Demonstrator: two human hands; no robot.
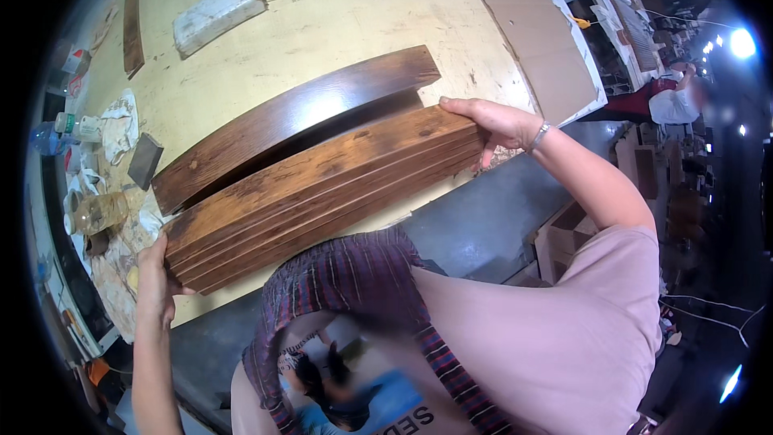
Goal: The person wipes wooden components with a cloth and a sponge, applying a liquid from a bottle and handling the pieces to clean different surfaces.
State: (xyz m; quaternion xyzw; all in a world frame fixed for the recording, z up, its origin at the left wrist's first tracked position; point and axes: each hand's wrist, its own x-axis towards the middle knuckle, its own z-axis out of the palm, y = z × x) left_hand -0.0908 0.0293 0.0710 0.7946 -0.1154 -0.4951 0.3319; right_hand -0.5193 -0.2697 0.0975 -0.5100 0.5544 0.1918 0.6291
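Observation:
A stained brown wooden drawer front (322,185) with long grooves along its near face lies across the table's front edge. My left hand (157,274) grips its left end, thumb on top and fingers beneath. At the other end my right hand (501,125) clasps the corner, thumb over the top and fingers down the end. Just behind it rests a glossy dark brown board (298,113), curved in the picture, with a dark gap between the two. A small dark block (146,161) sits left of the board.
On the pale yellow table (378,24) lie a white-wrapped block (219,14), a narrow brown strip (133,31) and a cardboard sheet (531,32). A plastic jar (101,213), a bottle (76,126) and rags (121,125) crowd the left edge. Another person (672,101) is far right.

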